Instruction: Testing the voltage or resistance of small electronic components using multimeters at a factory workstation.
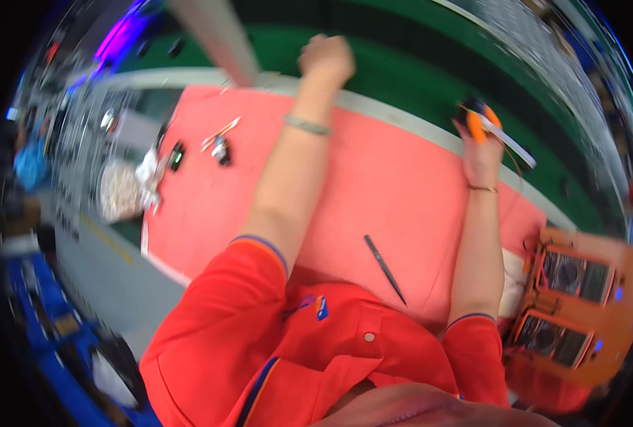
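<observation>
My left hand (328, 57) reaches out over the green belt, past the far edge of the pink mat (388, 178). Its fingers are curled in, and whatever they may hold is hidden. Farther right, my right hand (482, 151) grips an orange-and-black object (482, 121), its kind smeared by motion. A white strip (510, 144) sticks out beside it toward the right, and a thin reddish wire trails down from there. Between my forearms, a dark pen (385, 270) lies slantwise on the mat, touched by neither hand.
On the mat's left lie a small dark device (177, 156), thin pale sticks (220, 134) and a small black-and-silver part (222, 152). A clear bag of pale pieces (120, 189) sits beyond. Two multimeters (576, 276) stand in an orange holder at right. A pale post (220, 39) rises far left.
</observation>
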`<state>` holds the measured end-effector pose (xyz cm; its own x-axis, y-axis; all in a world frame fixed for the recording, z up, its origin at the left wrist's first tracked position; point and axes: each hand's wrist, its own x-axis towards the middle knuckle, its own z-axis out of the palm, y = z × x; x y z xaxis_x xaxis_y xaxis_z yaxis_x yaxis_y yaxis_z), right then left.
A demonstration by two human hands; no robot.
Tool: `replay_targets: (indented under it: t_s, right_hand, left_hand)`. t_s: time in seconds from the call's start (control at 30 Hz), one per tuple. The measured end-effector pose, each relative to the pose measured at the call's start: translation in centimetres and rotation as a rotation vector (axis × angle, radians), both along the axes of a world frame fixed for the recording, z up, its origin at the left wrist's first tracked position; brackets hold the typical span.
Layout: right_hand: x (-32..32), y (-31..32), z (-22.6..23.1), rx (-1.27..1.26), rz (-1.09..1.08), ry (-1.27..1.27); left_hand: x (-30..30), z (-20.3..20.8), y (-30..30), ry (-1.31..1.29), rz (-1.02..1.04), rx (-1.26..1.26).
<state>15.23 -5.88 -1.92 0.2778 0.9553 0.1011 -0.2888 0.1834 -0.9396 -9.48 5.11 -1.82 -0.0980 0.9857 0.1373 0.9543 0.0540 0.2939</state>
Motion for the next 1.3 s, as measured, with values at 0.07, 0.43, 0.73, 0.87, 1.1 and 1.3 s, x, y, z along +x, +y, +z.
replay_targets:
  t_s: [0.07,0.43,0.73,0.87,1.1,1.3]
  right_hand:
    - [0.7,0.0,0.4,-0.004,-0.016,-0.066]
    - [2.5,-0.3,-0.1,-0.026,-0.056,0.186]
    - [1.7,-0.3,0.2,0.001,0.004,0.142]
    - [1.8,-0.4,0.1,-0.002,-0.011,0.162]
    - [1.9,0.0,-0.1,0.005,-0.038,0.130]
    - [1.9,-0.1,-0.3,0.028,-0.081,0.110]
  left_hand:
    - [0.7,0.8,0.1,-0.036,-0.116,-0.011]
    - [11.4,1.8,-5.3,-1.024,-0.462,0.045]
    - [11.1,1.6,-5.3,-1.608,-0.485,-0.407]
    - [12.0,1.5,-6.2,-1.506,-0.492,-0.370]
    - [12.1,0.5,-5.4,-1.485,-0.524,-0.432]
    - [12.4,0.8,-6.1,-1.500,-0.535,-0.408]
